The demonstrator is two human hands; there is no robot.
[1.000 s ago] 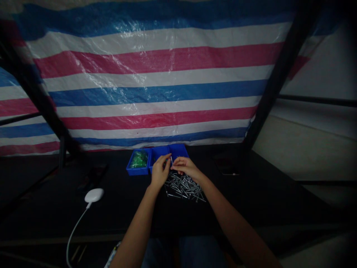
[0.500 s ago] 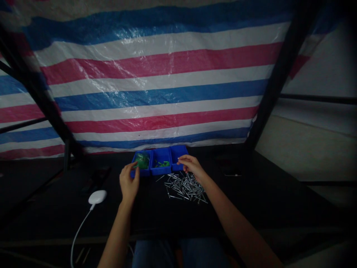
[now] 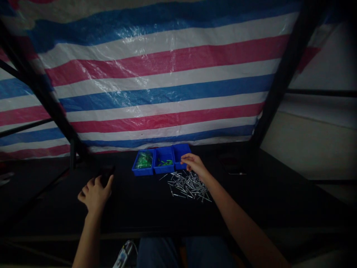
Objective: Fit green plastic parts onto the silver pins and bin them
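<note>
Grip, right: the right hand (image 3: 195, 164) is narrowed, thumb and forefinger drawn close, just over the near edge of the right bin. Whether anything sits in the pinch is too small to tell.

Grip, left: the left hand (image 3: 95, 195) is open with its fingers spread, well left of the bins, and shows nothing held.

Nails: a loose heap of steel nails (image 3: 188, 186) lies on the desk (image 3: 167, 219), just below and in front of the right hand, well apart from the left. The slim, shiny shafts cross every which way. One stray nail (image 3: 163, 177) lies just left of the heap.

Bins: three blue plastic bins (image 3: 161, 160) stand side by side at the desk's far edge, their walls touching.

Green parts: a clear bag of green pieces (image 3: 144, 160) fills the left bin; a few loose green pieces (image 3: 164, 162) lie in the middle bin. Their shape is hard to make out.

Dark object: a black object (image 3: 106, 174) sits just beyond the left hand, barely showing against the black desk.

Backdrop: a striped red, white and blue tarp (image 3: 167, 93) hangs behind the desk.
</note>
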